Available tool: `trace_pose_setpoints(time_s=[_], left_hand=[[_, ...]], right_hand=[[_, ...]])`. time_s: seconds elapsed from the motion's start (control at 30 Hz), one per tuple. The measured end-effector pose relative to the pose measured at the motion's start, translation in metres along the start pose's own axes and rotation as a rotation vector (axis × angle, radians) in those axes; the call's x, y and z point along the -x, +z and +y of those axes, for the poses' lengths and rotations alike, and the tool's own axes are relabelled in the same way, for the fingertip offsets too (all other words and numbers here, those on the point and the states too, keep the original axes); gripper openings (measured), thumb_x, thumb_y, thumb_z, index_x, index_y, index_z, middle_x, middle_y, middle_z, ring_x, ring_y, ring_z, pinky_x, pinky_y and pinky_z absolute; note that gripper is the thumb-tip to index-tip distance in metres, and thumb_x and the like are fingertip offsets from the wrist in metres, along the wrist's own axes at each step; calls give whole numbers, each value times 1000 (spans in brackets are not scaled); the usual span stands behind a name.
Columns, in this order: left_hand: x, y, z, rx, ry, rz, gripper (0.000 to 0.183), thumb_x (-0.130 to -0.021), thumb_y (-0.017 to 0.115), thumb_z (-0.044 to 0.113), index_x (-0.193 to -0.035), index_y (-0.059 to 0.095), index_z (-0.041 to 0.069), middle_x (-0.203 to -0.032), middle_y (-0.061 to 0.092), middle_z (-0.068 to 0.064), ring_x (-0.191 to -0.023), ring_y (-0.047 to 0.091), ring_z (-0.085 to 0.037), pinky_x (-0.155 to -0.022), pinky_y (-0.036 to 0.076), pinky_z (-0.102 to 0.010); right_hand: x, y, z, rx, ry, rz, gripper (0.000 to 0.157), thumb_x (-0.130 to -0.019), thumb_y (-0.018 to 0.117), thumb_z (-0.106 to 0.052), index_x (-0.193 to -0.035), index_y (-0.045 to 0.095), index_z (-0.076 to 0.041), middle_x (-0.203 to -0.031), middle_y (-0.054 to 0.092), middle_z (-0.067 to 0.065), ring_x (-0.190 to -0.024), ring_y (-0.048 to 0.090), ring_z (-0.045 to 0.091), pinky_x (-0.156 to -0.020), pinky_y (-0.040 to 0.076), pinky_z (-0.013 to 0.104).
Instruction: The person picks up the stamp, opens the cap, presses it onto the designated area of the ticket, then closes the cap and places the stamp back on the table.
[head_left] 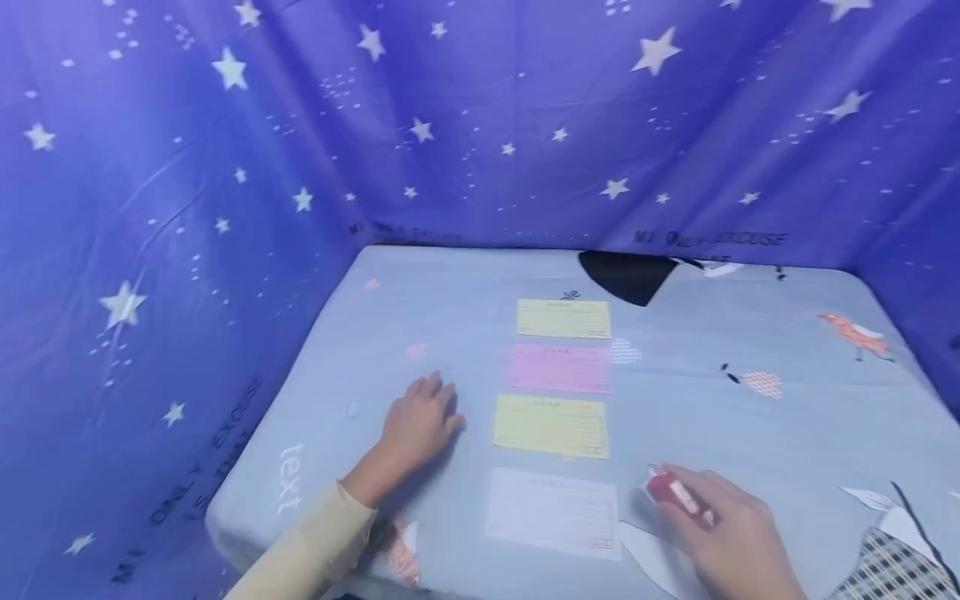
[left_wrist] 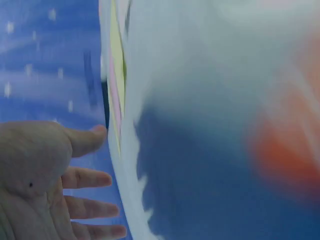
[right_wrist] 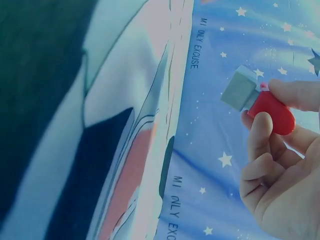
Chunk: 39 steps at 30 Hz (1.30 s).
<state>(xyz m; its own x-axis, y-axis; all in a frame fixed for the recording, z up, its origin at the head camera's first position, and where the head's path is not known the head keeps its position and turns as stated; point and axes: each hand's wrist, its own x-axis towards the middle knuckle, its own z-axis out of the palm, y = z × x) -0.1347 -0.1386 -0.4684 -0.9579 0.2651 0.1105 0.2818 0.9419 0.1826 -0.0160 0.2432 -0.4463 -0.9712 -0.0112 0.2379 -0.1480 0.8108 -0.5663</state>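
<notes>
My right hand [head_left: 738, 525] pinches a stamp with a red rounded handle [right_wrist: 275, 114] and a grey square head between thumb and fingers. It is to the right of a white slip [head_left: 553, 512], the nearest in a column of printed paper slips. Beyond that lie a yellow slip [head_left: 551, 427], a pink slip [head_left: 561, 368] and another yellow slip [head_left: 564, 318]. Small red marks show at their lower right corners. My left hand [head_left: 422, 421] is left of the column, palm down over the sheet, its fingers loosely extended and holding nothing.
A pale blue patterned sheet [head_left: 697, 433] covers the flat bed-like surface under the slips. Purple curtains with white stars [head_left: 480, 108] hang along its back and both sides. The sheet's prints include a bird [head_left: 857, 333] and a dark shape [head_left: 628, 275].
</notes>
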Motion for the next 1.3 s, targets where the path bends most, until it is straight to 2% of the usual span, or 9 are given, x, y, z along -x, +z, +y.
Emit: trace_pose_setpoints(time_s=[0.07,0.13,0.27,0.3,0.37,0.57,0.87,1.1,1.3], left_hand=[[-3,-6,-19,-16,-82,35,40,-92,72,33,-119,69,4,-130,61,-22,-115,58,-45,-81,54,-59],[-1,-11,-40,-23,-206,44,34,-92,71,31,-111,70,3,-117,64,-21,-107,59,-43,-76,55,-58],[12,-19,-81,-20,-466,-15,38,-94,67,34,-106,68,-2,-101,60,-21,-96,59,-43,-71,53,-58],[16,-20,-89,-12,-510,-34,41,-94,67,35,-107,68,-3,-100,59,-22,-96,59,-43,-70,53,-59],[17,-20,-98,4,-538,-63,44,-94,66,36,-109,67,-5,-100,58,-23,-93,61,-44,-68,53,-58],[15,-15,-108,32,-471,-62,35,-95,68,29,-112,69,-1,-100,60,-21,-87,63,-41,-68,54,-56],[3,-19,-93,107,-376,-15,23,-88,66,16,-101,71,-3,-94,68,-18,-86,65,-40,-73,54,-54],[-6,-22,-51,165,-224,140,29,-93,64,15,-115,70,-3,-102,67,-24,-92,66,-44,-77,54,-58],[-12,-24,-2,266,-41,244,16,-86,76,10,-97,77,-1,-88,71,-14,-81,69,-30,-74,57,-46]], right_hand=[[2,-3,5,2,21,37,47,-73,91,-23,-118,75,-18,-102,74,2,-77,59,4,-65,45,15],[2,-2,9,-8,14,61,47,-72,91,-20,-117,75,-16,-100,74,3,-72,54,1,-61,40,13],[-2,3,9,-14,-15,72,47,-71,91,-18,-115,76,-15,-99,75,4,-70,54,0,-61,37,10],[-4,5,8,-11,-18,67,47,-71,91,-19,-115,75,-14,-99,75,5,-72,55,2,-62,37,9],[-4,2,8,5,0,70,48,-71,91,-20,-116,75,-15,-101,75,6,-77,59,4,-67,38,7],[-2,-3,6,-21,1,109,48,-70,92,-16,-115,76,-14,-95,75,1,-76,58,1,-69,38,6],[3,-7,11,-69,-77,176,48,-69,90,-7,-114,76,-11,-82,68,-11,-64,51,0,-59,40,14],[2,-10,6,-77,-57,156,46,-72,89,-9,-116,75,-11,-86,70,-7,-67,54,1,-61,41,13],[-3,-8,-7,-109,-56,141,44,-74,89,-10,-116,75,-11,-88,68,-10,-66,50,2,-56,39,15]])
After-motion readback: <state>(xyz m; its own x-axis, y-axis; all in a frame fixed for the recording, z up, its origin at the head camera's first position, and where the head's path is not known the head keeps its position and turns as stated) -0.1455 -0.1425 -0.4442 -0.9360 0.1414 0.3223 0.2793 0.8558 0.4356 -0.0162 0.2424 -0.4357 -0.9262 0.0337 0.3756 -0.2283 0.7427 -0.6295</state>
